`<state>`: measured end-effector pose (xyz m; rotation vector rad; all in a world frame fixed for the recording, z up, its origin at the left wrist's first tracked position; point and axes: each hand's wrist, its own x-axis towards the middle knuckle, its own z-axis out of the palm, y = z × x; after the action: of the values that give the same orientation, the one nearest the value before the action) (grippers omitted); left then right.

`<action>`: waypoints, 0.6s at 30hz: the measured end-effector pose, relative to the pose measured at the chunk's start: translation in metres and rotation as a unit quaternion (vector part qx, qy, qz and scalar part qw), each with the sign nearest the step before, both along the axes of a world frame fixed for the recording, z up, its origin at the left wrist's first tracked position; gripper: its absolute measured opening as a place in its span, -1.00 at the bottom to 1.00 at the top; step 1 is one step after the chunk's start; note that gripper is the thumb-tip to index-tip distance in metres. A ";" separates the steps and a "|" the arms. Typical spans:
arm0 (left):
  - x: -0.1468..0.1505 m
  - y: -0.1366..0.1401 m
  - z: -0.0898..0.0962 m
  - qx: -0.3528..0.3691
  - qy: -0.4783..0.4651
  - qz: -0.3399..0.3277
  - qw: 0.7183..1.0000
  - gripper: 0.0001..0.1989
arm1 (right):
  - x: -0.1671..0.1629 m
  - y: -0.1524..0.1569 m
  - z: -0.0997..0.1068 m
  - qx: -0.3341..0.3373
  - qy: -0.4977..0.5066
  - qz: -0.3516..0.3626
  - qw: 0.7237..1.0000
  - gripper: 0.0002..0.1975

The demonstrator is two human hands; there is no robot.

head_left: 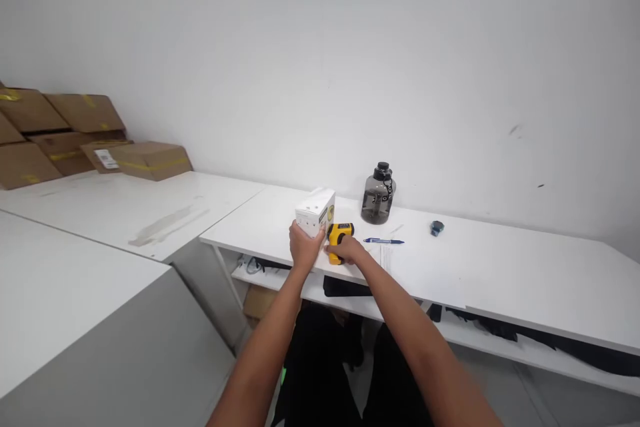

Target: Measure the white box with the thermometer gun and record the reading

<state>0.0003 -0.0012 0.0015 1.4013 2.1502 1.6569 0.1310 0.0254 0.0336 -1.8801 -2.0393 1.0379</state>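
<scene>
My left hand (305, 247) is closed around the near end of a small white box (316, 205), which has printing on its side. Just right of it, my right hand (351, 249) grips a yellow and black gun-shaped device that looks like an infrared thermometer (336, 236). The device's upper end lies close beside the box; whether they touch I cannot tell. Both are at the front edge of the white desk (270, 213). A blue pen (384, 241) lies to the right of my right hand, near a strip of paper (386, 257).
A dark translucent water jug (379, 193) stands by the wall. A wristwatch-like item (437, 227) lies farther right. Cardboard boxes (153, 160) are stacked at the far left. Below the desktop, a shelf (310, 285) holds dark items.
</scene>
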 end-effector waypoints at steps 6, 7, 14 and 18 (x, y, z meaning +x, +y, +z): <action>-0.002 -0.009 0.007 -0.003 -0.042 -0.032 0.999 -0.24 | 0.018 -0.016 0.012 0.004 0.139 -0.020 0.990 -0.83; -0.004 -0.010 0.007 0.004 -0.055 -0.049 0.997 -0.24 | 0.026 -0.021 0.013 -0.004 0.162 -0.011 0.987 -0.87; -0.018 -0.033 0.005 0.045 -0.163 -0.171 0.971 -0.29 | 0.110 -0.101 0.008 -0.016 0.530 0.081 0.844 -0.63; -0.003 -0.080 0.013 0.088 -0.287 -0.223 0.927 -0.28 | 0.155 -0.161 -0.002 0.056 0.515 0.118 0.847 -0.55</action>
<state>-0.0030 -0.0809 0.0145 1.1285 1.2852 1.8018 0.2864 -0.1358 0.0312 -0.6763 -1.5737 1.4847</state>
